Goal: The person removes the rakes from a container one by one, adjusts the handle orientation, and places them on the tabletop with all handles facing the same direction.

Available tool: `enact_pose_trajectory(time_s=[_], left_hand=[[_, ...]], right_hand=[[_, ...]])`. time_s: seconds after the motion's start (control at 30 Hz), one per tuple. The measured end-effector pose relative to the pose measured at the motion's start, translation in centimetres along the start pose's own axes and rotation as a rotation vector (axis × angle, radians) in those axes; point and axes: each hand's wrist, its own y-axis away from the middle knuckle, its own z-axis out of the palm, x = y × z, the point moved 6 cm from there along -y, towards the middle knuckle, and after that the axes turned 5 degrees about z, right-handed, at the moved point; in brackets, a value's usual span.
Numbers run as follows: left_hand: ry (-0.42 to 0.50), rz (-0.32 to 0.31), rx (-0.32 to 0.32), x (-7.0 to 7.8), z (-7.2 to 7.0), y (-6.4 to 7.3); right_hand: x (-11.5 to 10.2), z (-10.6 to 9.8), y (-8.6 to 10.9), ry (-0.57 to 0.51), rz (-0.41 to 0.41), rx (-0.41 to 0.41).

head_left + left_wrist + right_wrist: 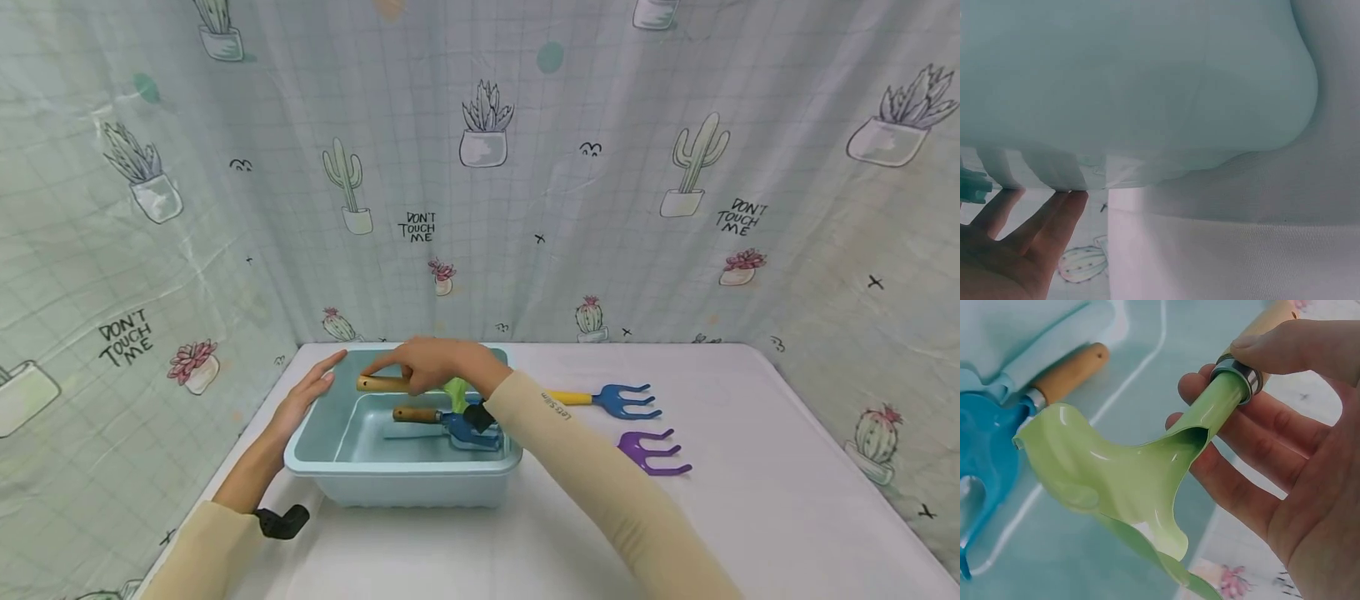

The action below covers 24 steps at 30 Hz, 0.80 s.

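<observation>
My right hand (431,362) grips a light green garden trowel (1129,462) by its wooden handle (382,383), with thumb and fingers near the metal collar. Its broad curved head is over the pale blue plastic basin (397,485). Inside the basin lies a blue hand fork (461,429) with a wooden handle. At the basin's left side, my left hand (300,400) rests with extended fingers against the outer wall near the rim. Those fingertips (1075,203) touch the wall in the left wrist view.
Right of the basin lie a blue hand fork with a yellow handle (570,397) and a purple hand fork (648,454), both partly hidden by my right arm. A white-covered table (750,500) carries everything. A cactus-print curtain (525,208) surrounds it behind and on both sides.
</observation>
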Motion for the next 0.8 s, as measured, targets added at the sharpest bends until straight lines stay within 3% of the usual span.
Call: enact_pose_trajectory(time_s=[0.23, 0.4, 0.8], left_hand=[[0.024, -0.006, 0.005, 0.0, 0.0, 0.0], [-0.008, -0.010, 0.001, -0.1, 0.1, -0.3], [-0.019, 0.004, 0.018, 0.0, 0.0, 0.0]], right_hand=[[-1.3, -2.0, 2.3, 0.036, -0.015, 0.060], [-1.8, -3.2, 4.3, 0.061, -0.017, 0.086], [-0.6, -4.5, 8.7, 0.122, -0.026, 0.166]])
